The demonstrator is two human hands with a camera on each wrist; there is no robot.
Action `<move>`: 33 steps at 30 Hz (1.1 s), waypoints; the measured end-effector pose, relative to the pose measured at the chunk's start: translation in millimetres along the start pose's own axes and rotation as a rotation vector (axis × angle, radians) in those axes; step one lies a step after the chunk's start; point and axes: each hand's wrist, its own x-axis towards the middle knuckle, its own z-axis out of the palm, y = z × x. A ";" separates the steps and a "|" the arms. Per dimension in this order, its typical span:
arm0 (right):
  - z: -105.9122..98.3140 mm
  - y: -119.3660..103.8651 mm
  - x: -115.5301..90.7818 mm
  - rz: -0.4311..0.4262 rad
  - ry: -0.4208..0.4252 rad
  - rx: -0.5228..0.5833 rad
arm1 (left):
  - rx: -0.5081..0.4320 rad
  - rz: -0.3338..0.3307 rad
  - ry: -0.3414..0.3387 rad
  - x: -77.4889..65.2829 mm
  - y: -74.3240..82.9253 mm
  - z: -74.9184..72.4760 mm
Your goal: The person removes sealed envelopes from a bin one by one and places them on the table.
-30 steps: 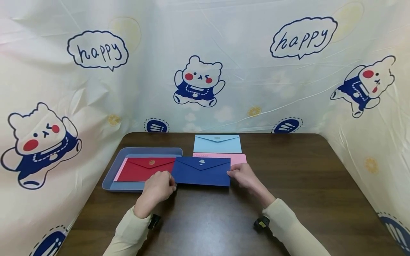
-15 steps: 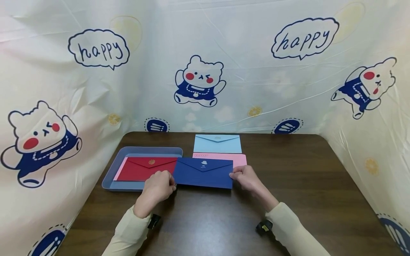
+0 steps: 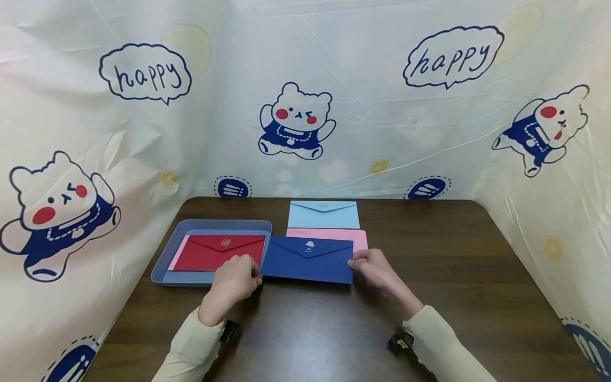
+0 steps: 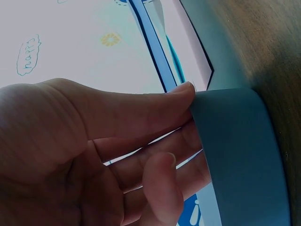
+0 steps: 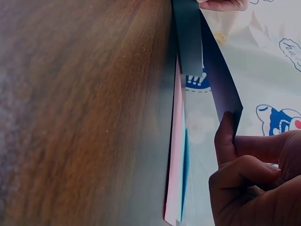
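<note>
Between thumb and index finger, my right hand [image 3: 377,269] pinches the right end of a dark blue envelope [image 3: 310,262] with a small white hat print. The envelope is raised off the table, as the right wrist view shows its held end [image 5: 225,89] well above the wood. My left hand [image 3: 236,277] grips the near right corner of a blue-grey tray [image 3: 164,265]; in the left wrist view the thumb lies on the rim of the tray wall [image 4: 240,155]. Inside the tray lies a red envelope [image 3: 215,257] over a pink one [image 3: 179,253].
Behind the dark blue envelope, a pink envelope [image 3: 329,232] lies partly hidden on the brown table [image 3: 453,265]. Farther back is a light blue envelope [image 3: 323,216]. A printed curtain [image 3: 372,122] closes off the back and sides.
My right hand has moved to the right with the dark blue envelope, whose left edge has drawn away from over the tray. My left hand has stayed at the tray corner.
</note>
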 end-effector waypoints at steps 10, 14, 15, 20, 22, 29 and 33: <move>-7.1 0.7 -4.6 0.018 -0.004 0.001 | 0.017 0.002 0.002 2.7 0.7 -1.4; -9.2 2.8 -5.6 0.019 -0.010 -0.007 | 0.019 0.004 0.004 2.7 0.4 -1.4; -9.6 3.4 -6.0 0.016 -0.010 -0.007 | 0.016 0.006 0.006 2.8 0.3 -1.2; -11.0 5.5 -8.5 0.013 -0.029 -0.004 | 0.000 0.009 0.014 1.8 -0.8 -0.5; -11.4 6.4 -9.9 0.018 -0.036 0.001 | -0.003 0.009 0.014 1.3 -1.2 -0.1; -13.1 10.6 -15.1 0.036 -0.028 -0.008 | -0.007 0.007 0.010 0.1 -1.4 0.4; -13.9 13.1 -17.9 0.046 -0.027 -0.014 | -0.008 0.008 0.009 -0.1 -1.6 1.0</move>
